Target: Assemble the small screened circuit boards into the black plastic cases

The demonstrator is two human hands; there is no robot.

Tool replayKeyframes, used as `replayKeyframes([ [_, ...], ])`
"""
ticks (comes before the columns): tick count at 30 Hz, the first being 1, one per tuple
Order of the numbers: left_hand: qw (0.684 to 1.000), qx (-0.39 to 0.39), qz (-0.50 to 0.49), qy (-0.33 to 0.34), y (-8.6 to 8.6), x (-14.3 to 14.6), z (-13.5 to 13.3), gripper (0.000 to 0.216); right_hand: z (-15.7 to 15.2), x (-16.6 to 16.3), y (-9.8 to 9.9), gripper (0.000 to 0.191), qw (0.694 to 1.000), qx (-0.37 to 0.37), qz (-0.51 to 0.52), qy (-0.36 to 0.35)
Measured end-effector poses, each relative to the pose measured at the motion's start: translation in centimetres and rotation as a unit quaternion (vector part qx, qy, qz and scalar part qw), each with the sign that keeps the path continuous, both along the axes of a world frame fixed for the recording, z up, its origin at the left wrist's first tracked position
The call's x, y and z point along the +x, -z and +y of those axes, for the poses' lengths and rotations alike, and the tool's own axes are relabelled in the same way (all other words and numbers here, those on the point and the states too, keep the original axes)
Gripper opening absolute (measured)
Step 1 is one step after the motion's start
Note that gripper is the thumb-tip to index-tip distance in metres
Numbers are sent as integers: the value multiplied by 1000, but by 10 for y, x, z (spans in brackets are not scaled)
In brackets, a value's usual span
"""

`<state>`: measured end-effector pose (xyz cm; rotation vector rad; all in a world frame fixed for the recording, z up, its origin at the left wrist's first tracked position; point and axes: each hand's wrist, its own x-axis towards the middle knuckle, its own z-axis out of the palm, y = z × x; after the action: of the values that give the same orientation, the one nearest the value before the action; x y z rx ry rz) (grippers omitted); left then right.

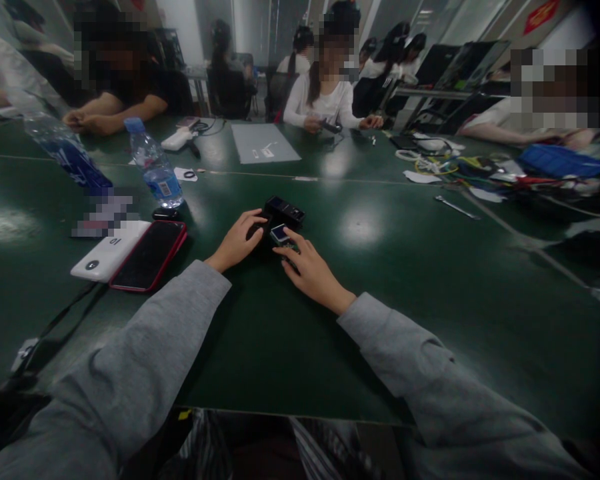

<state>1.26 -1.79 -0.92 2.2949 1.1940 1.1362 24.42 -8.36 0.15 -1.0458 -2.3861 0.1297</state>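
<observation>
Near the middle of the green table, my left hand [237,241] has its fingers curled over a small dark piece [256,230], mostly hidden under the fingertips. My right hand [311,265] grips a small circuit board with a screen [280,233] between its fingers, the screen facing up. Just beyond both hands lies a black box-like device [287,211] with a dark panel on top. Whether the dark piece touches this device I cannot tell.
Left of my hands are a red-edged phone [150,257], a white power bank [113,252], a water bottle [157,167] and a larger bottle [67,147]. A grey sheet [265,143] lies ahead; a wrench [457,207] and tangled cables [473,167] lie right. Several people sit around.
</observation>
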Motion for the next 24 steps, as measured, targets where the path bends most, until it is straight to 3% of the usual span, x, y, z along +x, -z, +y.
replayKeyframes([
  [24,1000,5,2,4,0,0,0,29,1,0,1,36,1000,8,-8,-1],
])
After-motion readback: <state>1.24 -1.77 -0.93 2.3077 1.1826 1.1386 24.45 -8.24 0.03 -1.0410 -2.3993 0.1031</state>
